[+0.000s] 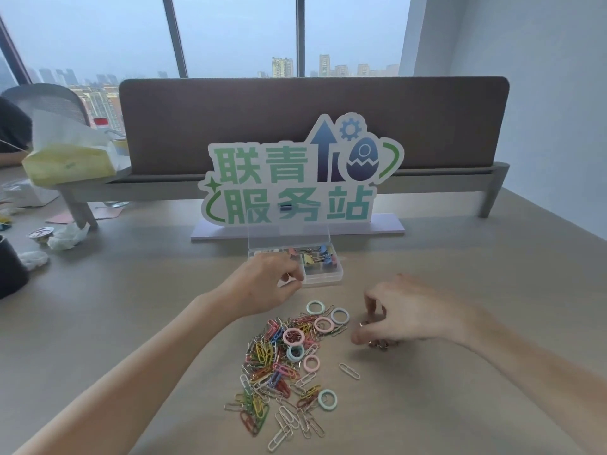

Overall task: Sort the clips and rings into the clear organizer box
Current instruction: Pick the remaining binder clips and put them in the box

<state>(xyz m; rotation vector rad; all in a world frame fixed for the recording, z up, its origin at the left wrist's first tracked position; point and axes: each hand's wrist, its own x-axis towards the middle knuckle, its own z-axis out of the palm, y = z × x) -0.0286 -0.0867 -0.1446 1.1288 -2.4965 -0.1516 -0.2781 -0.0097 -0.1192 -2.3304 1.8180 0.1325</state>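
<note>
Sign (302, 182): white cut-out board on flat base, upright behind box; green characters "联青" above "服务站", with blue arrow, gear and cracked egg.

Box (323, 277): clear plastic, lid (289, 236) raised upright against sign, set mid-desk in front of sign base. Small white label on far rim, print too small to read. Binder clips (318, 256) in blue, yellow and pink in far right compartment; near right compartment looks bare.

Left hand (266, 287): over box's left half, fingers curled, fingertips pinched together at box's near edge; item held, if any, not discernible.

Right hand (404, 315): right of pile, palm down, fingers curled onto desk, pinching small metallic pieces (377, 343) under fingertips; kind not discernible.

Paper clips (279, 366): loose multicoloured heap on desk (131, 307) between both forearms, toward near edge; one silver clip (349, 371) apart on right.

Rings (323, 324): pink, pale blue and mint, scattered on and around heap; one mint ring (327, 399) near lower right of heap.

Desk: grey-beige matte top. Partition (312, 123): brown fabric along far edge. Tissue pack (69, 156), crumpled tissues (67, 236) and dark container (11, 270) toward left edge.

Room: tall windows (230, 34) with hazy skyline, white wall (542, 110) on right.
</note>
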